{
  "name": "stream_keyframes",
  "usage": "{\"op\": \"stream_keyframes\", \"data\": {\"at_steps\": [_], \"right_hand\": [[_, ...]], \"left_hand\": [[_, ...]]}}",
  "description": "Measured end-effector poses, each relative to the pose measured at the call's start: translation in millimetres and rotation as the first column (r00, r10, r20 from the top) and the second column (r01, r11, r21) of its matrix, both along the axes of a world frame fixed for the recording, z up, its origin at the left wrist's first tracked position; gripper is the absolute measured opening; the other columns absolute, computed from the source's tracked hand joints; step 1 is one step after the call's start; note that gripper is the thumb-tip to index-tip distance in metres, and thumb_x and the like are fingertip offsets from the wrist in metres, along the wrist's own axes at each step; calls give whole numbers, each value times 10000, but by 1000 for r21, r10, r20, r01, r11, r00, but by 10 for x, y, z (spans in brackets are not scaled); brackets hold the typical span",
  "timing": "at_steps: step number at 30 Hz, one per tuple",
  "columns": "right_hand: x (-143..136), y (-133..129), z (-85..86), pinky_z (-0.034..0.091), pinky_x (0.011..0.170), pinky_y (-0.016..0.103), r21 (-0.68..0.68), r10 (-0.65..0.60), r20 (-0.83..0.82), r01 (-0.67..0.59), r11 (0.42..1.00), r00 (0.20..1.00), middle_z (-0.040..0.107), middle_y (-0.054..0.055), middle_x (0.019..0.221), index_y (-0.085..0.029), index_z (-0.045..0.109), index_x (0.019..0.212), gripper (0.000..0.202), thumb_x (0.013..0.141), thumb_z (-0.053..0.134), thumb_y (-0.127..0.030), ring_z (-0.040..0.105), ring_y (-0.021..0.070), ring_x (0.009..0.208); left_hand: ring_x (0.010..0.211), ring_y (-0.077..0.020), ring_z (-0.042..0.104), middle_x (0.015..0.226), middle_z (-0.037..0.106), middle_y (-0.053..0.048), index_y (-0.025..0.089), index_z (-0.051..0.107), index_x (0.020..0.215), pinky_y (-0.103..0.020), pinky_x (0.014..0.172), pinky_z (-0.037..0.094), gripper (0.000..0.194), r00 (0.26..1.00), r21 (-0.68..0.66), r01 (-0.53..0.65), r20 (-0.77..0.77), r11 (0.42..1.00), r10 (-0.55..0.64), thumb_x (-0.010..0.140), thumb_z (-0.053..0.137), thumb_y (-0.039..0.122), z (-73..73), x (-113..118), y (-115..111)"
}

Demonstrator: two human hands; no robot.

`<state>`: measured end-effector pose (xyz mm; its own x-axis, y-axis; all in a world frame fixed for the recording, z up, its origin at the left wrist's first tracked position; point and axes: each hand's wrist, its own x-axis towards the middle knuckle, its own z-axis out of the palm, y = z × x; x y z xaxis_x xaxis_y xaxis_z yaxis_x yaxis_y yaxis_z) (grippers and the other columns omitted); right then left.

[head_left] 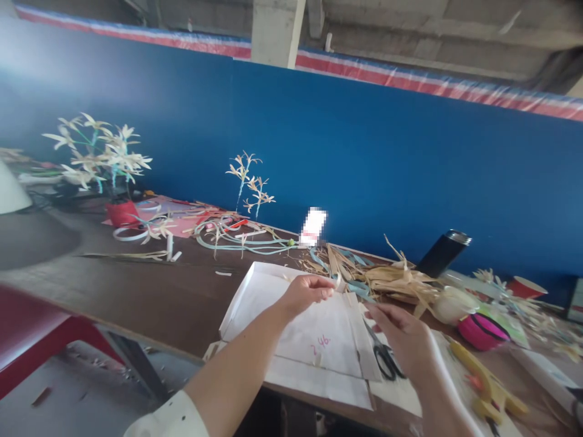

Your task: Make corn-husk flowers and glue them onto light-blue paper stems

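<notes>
My left hand is held over a white paper-covered tray with pink handwriting on it. Its thumb and fingers pinch a small pale curled strip, which looks like dried husk. To the right, my right hand hovers by the tray's right edge with thumb and fingertips drawn together. Whatever may be between them is too small to make out. Black-handled scissors lie just beneath that hand, partly covered by it. Beyond both hands spreads a pile of dried tan husks.
A yellow glue gun and a pink pouch lie at the right. Behind them leans a black bottle. Husk flowers in a red pot stand left. A blue partition backs the table, with a blurred-out bright panel before it.
</notes>
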<state>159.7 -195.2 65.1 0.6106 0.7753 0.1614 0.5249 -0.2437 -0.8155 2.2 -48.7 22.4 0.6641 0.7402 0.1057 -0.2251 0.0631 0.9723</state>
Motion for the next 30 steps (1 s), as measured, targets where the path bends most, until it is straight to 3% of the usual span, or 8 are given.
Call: {"op": "stream_keyframes", "data": {"at_steps": [3,7,10,12,15,20,30], "right_hand": [[-250,355,-13,348,434,216,100,28,-298,2,995,954,678,67,861,-196,700,885,438,662,648,-569,578,157,626],[-359,787,-107,272,369,160,178,133,-683,-12,984,718,626,38,774,-177,679,837,410,589,766,-491,504,86,537],[-338,970,-204,250,336,144,289,255,-798,-24,957,546,554,-15,654,-175,648,787,359,591,789,-441,441,56,472],[-322,1015,-273,250,324,139,360,327,-809,-29,933,489,523,-32,634,-175,632,753,308,604,790,-392,420,48,462],[-310,1001,-364,251,322,121,411,368,-806,-9,911,464,510,-40,657,-169,616,710,276,588,810,-322,403,33,472],[-291,941,-438,260,330,114,396,340,-803,11,918,490,537,-29,686,-161,632,730,277,580,817,-304,406,30,488],[-319,902,-396,225,322,125,385,326,-797,12,923,509,525,-36,645,-157,614,706,296,581,809,-341,364,26,453]], "left_hand": [[628,-95,523,710,648,-30,150,708,853,-243,617,378,293,999,-75,-47,1,996,47,617,737,320,4,-2,34],[626,-92,517,695,629,-20,147,704,832,-250,636,374,311,998,-123,-67,0,990,67,591,758,336,14,0,62],[643,-95,515,714,627,-25,146,704,840,-249,638,369,326,997,-127,-72,-1,989,72,598,754,359,-7,13,82],[649,-96,513,721,627,-26,146,704,849,-248,640,370,332,997,-130,-75,-11,989,75,603,749,364,-29,22,96],[651,-99,518,706,623,-20,146,702,854,-251,646,377,333,995,-143,-95,-32,985,91,593,753,346,-46,30,109],[672,-106,538,714,627,-21,147,698,860,-247,644,379,328,993,-133,-111,-56,985,104,594,751,331,-48,23,100],[656,-100,516,714,631,-22,144,695,869,-252,653,380,350,996,-69,-59,-65,996,54,602,746,364,-55,12,69]]}}
